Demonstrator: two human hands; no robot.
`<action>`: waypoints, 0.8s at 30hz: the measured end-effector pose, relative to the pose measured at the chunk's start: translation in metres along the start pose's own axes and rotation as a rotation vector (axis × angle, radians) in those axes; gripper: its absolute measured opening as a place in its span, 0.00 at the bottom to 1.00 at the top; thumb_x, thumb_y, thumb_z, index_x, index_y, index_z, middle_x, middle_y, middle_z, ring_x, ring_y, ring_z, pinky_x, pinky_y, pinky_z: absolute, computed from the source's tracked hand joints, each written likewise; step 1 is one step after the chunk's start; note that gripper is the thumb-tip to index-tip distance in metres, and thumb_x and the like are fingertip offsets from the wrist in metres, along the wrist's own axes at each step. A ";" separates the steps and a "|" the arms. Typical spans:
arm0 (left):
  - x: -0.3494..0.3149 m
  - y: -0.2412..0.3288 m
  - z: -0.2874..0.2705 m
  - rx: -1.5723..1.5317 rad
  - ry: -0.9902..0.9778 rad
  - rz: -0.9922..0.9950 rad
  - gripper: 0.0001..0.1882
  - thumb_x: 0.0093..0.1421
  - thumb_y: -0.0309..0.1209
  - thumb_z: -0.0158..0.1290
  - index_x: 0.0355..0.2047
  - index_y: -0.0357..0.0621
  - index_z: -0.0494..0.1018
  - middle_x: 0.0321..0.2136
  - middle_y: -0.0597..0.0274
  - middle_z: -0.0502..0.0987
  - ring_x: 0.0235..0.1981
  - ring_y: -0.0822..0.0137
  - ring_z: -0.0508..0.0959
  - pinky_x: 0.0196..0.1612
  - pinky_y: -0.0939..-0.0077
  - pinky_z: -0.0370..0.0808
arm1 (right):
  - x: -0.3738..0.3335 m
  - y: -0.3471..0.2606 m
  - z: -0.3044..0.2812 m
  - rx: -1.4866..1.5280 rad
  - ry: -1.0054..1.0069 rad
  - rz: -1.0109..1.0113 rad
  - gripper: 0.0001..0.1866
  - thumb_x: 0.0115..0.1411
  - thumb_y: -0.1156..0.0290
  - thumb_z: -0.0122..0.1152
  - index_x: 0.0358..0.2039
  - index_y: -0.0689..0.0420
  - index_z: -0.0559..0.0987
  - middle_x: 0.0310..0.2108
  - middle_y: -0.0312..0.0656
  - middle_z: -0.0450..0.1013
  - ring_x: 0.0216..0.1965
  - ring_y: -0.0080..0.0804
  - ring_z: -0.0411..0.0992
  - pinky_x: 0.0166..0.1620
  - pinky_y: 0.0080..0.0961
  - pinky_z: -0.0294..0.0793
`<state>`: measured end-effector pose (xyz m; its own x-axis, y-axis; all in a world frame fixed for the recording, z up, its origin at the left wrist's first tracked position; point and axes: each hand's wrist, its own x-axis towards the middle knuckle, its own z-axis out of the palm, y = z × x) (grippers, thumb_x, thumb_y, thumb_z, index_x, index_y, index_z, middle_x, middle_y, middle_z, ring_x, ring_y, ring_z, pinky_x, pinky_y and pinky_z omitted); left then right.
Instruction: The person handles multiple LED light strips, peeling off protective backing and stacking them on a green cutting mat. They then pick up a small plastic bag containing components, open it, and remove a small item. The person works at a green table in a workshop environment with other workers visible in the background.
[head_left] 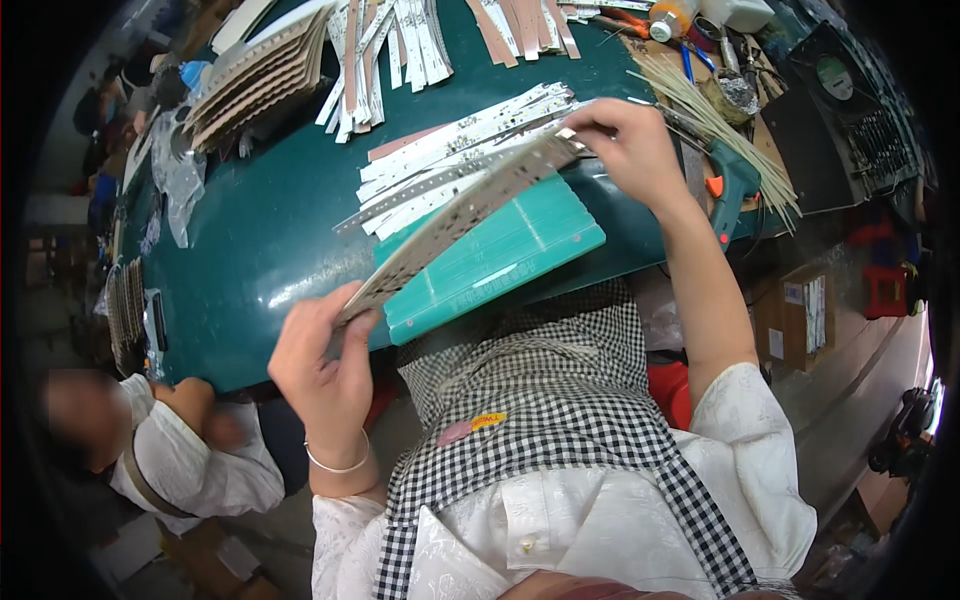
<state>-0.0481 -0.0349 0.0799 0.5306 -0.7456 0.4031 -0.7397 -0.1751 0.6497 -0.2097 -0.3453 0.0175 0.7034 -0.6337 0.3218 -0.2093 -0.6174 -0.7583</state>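
Note:
Between my two hands a long, thin circuit board panel (462, 218) is held tilted, its face dotted with small dark marks. My left hand (325, 355) pinches the near left end between thumb and fingers. At the far right end, the fingers of my right hand (630, 145) are closed on the panel's corner. Below the panel lies a flat green plastic block (505, 255) at the table's front edge, partly covered by it. Just behind is a loose pile of white circuit board strips (455, 150).
More strips (425, 45) lie at the back of the green table (255, 250), with stacked brown panels (260, 85) at the far left. A glue gun (735, 190) and thin sticks (735, 125) lie right. Another person (190, 450) sits at the left.

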 end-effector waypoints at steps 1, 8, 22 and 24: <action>0.000 0.000 0.006 -0.018 -0.003 -0.040 0.10 0.51 0.15 0.58 0.36 0.32 0.78 0.29 0.55 0.79 0.31 0.64 0.78 0.36 0.75 0.74 | 0.012 0.005 0.006 -0.109 0.029 -0.080 0.07 0.52 0.75 0.65 0.33 0.58 0.83 0.30 0.42 0.79 0.34 0.36 0.77 0.40 0.27 0.74; -0.005 -0.020 0.031 -0.152 -0.217 -0.152 0.12 0.51 0.18 0.59 0.38 0.35 0.79 0.28 0.52 0.79 0.26 0.62 0.78 0.32 0.73 0.73 | -0.001 0.001 0.008 0.184 0.073 0.003 0.08 0.57 0.74 0.63 0.38 0.60 0.83 0.35 0.39 0.79 0.39 0.26 0.74 0.45 0.22 0.72; 0.024 -0.015 0.067 0.091 -0.379 0.052 0.13 0.50 0.21 0.61 0.38 0.38 0.80 0.21 0.54 0.74 0.21 0.62 0.75 0.26 0.73 0.69 | -0.047 -0.014 -0.024 0.164 -0.221 0.213 0.13 0.48 0.79 0.69 0.36 0.60 0.84 0.32 0.40 0.80 0.34 0.25 0.76 0.39 0.22 0.74; 0.025 -0.016 0.062 0.032 -0.394 0.021 0.12 0.49 0.22 0.61 0.37 0.37 0.80 0.22 0.54 0.75 0.21 0.61 0.75 0.26 0.73 0.70 | -0.046 -0.012 -0.023 0.156 -0.215 0.190 0.12 0.48 0.80 0.68 0.35 0.61 0.84 0.32 0.41 0.80 0.34 0.26 0.77 0.39 0.22 0.74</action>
<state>-0.0483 -0.0907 0.0395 0.3200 -0.9379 0.1338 -0.7647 -0.1723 0.6210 -0.2550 -0.3193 0.0246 0.7925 -0.6077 0.0521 -0.2554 -0.4082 -0.8764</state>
